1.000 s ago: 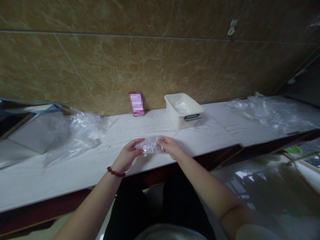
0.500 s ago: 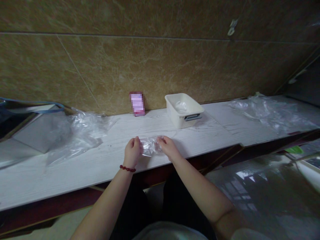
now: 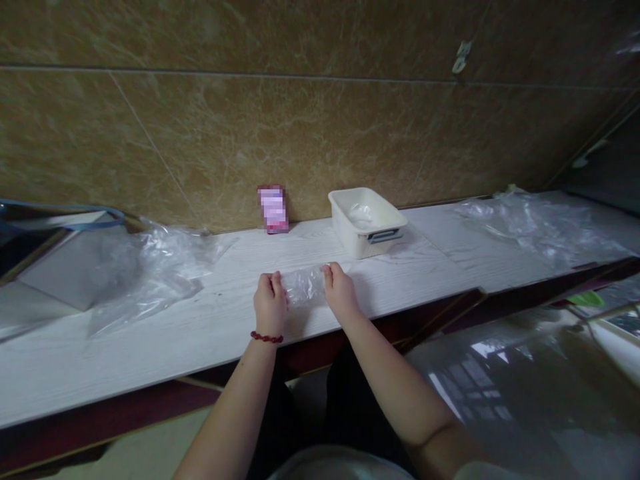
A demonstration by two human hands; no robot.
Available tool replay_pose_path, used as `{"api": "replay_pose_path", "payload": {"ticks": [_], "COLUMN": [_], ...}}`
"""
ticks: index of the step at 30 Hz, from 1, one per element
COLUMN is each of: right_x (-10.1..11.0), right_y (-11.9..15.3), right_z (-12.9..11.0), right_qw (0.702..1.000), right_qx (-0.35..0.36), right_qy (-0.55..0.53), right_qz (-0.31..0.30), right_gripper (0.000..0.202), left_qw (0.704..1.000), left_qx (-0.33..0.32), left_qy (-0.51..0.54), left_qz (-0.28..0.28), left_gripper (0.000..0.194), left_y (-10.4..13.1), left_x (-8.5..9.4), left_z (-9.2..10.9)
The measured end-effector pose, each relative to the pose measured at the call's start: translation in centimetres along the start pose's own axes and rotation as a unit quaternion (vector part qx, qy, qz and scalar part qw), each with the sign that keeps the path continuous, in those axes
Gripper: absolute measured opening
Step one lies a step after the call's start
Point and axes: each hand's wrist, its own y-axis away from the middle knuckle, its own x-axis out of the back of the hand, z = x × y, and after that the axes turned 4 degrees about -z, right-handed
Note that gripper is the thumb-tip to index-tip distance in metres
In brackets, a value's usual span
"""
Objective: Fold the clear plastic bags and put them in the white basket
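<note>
Between my hands, over the front part of the white counter (image 3: pixel 235 320), stretches a small clear plastic bag (image 3: pixel 304 287). My left hand (image 3: pixel 271 297) pinches its left end, thumb against fingers, with a red bead bracelet (image 3: pixel 267 338) on that wrist. At the other end, my right hand (image 3: pixel 340 288) grips the plastic between thumb and fingers. Whether anything lies inside the bag I cannot tell. Beyond my right hand stands a white plastic basket (image 3: pixel 367 243) with a grey handle, and some clear plastic (image 3: pixel 361 213) shows inside it.
A phone (image 3: pixel 274 209) with a blurred screen leans on the brown tiled wall (image 3: pixel 280 127). Crumpled clear plastic bags (image 3: pixel 165 257) lie at left beside a white box (image 3: pixel 75 267). More clear bags (image 3: pixel 540 223) are spread at right. The counter's front edge runs close to my wrists.
Both hands still hold the bag. My left hand has shifted slightly right, and my right hand slightly up and to the right. The bag looks flatter and turned differently.
</note>
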Motion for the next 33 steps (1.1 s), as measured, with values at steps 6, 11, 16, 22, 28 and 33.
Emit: {"api": "replay_pose_path", "payload": {"ticks": [6, 11, 16, 22, 28, 33], "right_x": [2.3, 6.8, 13.4, 18.1, 17.7, 15.6], "right_y": [-0.8, -2.9, -8.0, -15.4, -19.5, -21.7], "right_z": [-0.4, -1.5, -1.0, 1.0, 2.5, 4.7], "right_qw": [0.995, 0.983, 0.966, 0.929, 0.919, 0.940], "right_qx": [0.021, 0.081, 0.086, 0.038, 0.046, 0.062], "right_qy": [0.097, 0.162, 0.244, 0.363, 0.390, 0.335], "right_qz": [-0.029, -0.038, 0.019, 0.057, 0.022, 0.005], "right_gripper": [0.034, 0.032, 0.034, 0.041, 0.038, 0.035], "left_qw": [1.000, 0.994, 0.978, 0.966, 0.955, 0.950], "left_qx": [-0.021, -0.056, -0.089, -0.066, -0.042, -0.022], "left_qy": [0.004, 0.026, -0.054, -0.194, -0.285, -0.305], "left_qz": [-0.016, -0.089, -0.178, -0.155, -0.074, -0.060], "left_gripper": [0.025, 0.021, 0.021, 0.026, 0.025, 0.027], "left_y": [-0.1, -0.1, -0.6, -0.9, -0.2, 0.3], "left_x": [0.0, 0.2, 1.7, 6.2, 10.2, 10.6], "left_z": [0.9, 1.1, -0.8, -4.7, -8.6, -10.2]}}
